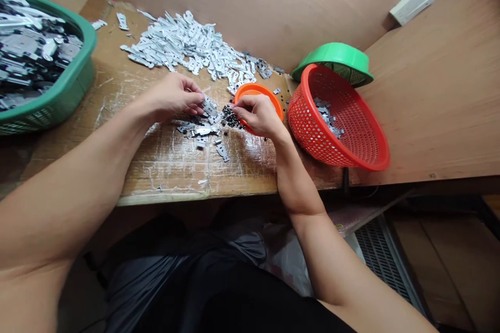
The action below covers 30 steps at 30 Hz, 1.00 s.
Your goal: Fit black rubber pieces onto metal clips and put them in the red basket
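My left hand (pixel 177 98) is over the table with its thumb and fingers pinched together. Its fingertips meet the edge of some grey stamped metal plates (pixel 210 106), and what they grip is too small to make out. Loose metal plates (pixel 205 131) lie just below it. To the right, my right hand (pixel 255 113) is closed in a pinch above a little heap of small black parts (pixel 231 117); whatever is between the fingertips cannot be made out. Partly behind that hand sits a shallow orange dish (pixel 255 88), with black parts at its left edge.
A large pile of silvery metal pieces (pixel 187 44) lies along the back wall. At left stands a green basket (pixel 84 57) full of metal parts. A tilted red basket (pixel 312 130) holds some pieces (pixel 330 117), with a bright green basket (pixel 336 60) behind it. The table's front edge (pixel 164 199) is near me.
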{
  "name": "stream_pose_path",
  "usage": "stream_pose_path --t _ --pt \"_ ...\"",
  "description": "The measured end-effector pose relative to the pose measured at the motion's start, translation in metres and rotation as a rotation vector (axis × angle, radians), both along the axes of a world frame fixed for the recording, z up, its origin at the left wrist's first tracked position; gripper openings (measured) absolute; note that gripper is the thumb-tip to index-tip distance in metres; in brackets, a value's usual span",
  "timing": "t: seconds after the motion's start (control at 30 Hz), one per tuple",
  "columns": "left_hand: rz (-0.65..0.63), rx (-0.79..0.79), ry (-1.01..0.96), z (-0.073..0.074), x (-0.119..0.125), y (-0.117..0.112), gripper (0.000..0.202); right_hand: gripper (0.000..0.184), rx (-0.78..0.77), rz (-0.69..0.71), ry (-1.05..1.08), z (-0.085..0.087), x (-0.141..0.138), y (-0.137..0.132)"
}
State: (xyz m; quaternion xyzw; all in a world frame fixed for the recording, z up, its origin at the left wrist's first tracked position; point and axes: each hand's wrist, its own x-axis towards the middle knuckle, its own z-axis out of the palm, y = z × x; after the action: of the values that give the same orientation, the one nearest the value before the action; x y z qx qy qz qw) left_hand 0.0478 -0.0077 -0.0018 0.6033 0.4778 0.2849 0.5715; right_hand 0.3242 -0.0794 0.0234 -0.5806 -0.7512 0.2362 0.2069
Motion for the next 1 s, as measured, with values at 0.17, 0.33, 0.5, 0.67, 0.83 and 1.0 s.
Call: stream_pose_path --t 0.17,0.33,0.5,0.67,0.83,1.0 --pt "0.003 0.018 -0.008 -0.002 0.002 0.0 0.027 0.021 -0.061 0.072 0.125 -0.012 -0.01 0.002" --pt "-0.003 0.002 -0.025 0.004 0.007 -0.009 0.019 0.02 -0.067 0.09 0.101 -0.016 -0.025 0.004" --pt "0.019 -0.016 -0.084 0.012 0.012 -0.017 0.023 0.02 -0.043 0.045 0.037 -0.015 -0.026 0.006" --pt "0.02 -0.034 -0.117 0.016 0.012 -0.02 0.032 0.021 -0.115 0.057 0.108 -0.016 -0.021 0.01" --pt "0.009 -0.072 -0.108 0.011 0.011 -0.017 0.033 0.026 -0.215 0.046 0.132 -0.013 -0.024 0.01" --pt "0.016 -0.083 -0.061 0.006 0.009 -0.011 0.03 0.013 -0.244 -0.008 0.112 -0.002 -0.016 0.003"
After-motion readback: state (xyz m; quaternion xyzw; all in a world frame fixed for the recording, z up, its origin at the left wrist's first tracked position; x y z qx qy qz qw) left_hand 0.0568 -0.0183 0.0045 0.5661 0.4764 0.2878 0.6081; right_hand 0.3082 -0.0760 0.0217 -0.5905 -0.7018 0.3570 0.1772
